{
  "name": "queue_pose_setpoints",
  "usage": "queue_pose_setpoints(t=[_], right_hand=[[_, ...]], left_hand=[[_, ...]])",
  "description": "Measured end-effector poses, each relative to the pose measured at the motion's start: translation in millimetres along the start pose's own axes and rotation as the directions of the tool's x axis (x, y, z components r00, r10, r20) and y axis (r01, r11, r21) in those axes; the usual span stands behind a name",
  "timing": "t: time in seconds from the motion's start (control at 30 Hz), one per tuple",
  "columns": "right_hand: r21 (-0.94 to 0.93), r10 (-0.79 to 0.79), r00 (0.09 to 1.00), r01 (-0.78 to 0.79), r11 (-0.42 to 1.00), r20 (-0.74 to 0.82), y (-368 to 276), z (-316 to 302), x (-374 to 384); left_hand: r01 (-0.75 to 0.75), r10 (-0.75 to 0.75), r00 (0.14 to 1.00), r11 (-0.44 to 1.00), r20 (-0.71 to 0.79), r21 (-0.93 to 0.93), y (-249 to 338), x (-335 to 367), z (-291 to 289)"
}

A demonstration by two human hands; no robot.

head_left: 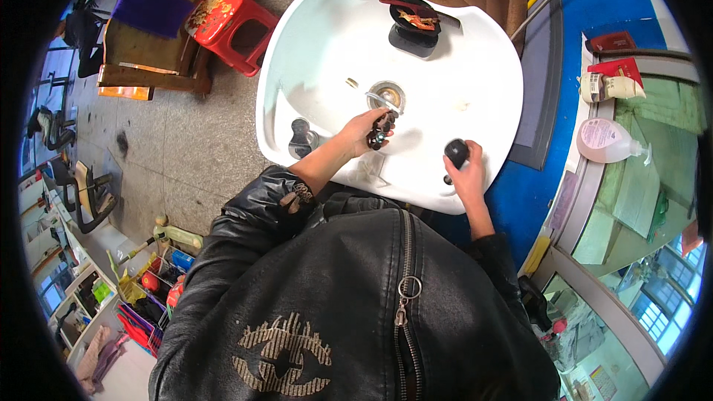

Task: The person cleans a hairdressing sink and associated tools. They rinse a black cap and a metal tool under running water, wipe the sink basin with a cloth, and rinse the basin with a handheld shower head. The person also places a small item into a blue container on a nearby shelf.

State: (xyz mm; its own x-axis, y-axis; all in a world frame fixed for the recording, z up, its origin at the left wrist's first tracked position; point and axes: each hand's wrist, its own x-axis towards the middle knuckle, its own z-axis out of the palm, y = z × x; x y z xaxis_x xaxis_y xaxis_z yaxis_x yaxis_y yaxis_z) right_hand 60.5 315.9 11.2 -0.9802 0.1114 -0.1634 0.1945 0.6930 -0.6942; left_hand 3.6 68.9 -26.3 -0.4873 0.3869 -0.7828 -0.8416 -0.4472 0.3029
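Note:
My left hand (pixel 364 134) reaches over the white washbasin (pixel 327 44), its fingers closed round a dark brown, glossy hair clip (pixel 381 130) with a shiny stone. Just beyond it, a slim silver-coloured piece (pixel 385 102) crosses the metal drain (pixel 388 95). A small yellowish piece (pixel 352 83) lies left of the drain. At the basin's near right, my right hand (pixel 469 174) has its fingers round a black rounded knob-like thing (pixel 457 152); its lower part is partly hidden. A black fitting (pixel 301 137) stands at the near left rim.
At the basin's far side sits a black bowl (pixel 414 36) with a red-handled brush (pixel 405 4) and a black comb (pixel 445 18). A red stool (pixel 234 30) stands left. On the right ledge are a pump bottle (pixel 605 140) and a red packet (pixel 616 70).

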Motion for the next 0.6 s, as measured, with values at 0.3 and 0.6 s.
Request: queue_pose_setpoints(t=[0.3, 0.6], right_hand=[[0.362, 0.082, 0.947, -0.198, 0.911, 0.312, 41, -18, 10], [-0.331, 0.304, 0.393, 0.001, 0.944, 0.868, 13, 84, 95]], left_hand=[[-0.064, 0.060, 0.998, 0.985, -0.032, -0.159, 8, -8, 0], [0.028, -0.026, 0.999, 0.998, 0.026, -0.061, 22, -17, -8]])
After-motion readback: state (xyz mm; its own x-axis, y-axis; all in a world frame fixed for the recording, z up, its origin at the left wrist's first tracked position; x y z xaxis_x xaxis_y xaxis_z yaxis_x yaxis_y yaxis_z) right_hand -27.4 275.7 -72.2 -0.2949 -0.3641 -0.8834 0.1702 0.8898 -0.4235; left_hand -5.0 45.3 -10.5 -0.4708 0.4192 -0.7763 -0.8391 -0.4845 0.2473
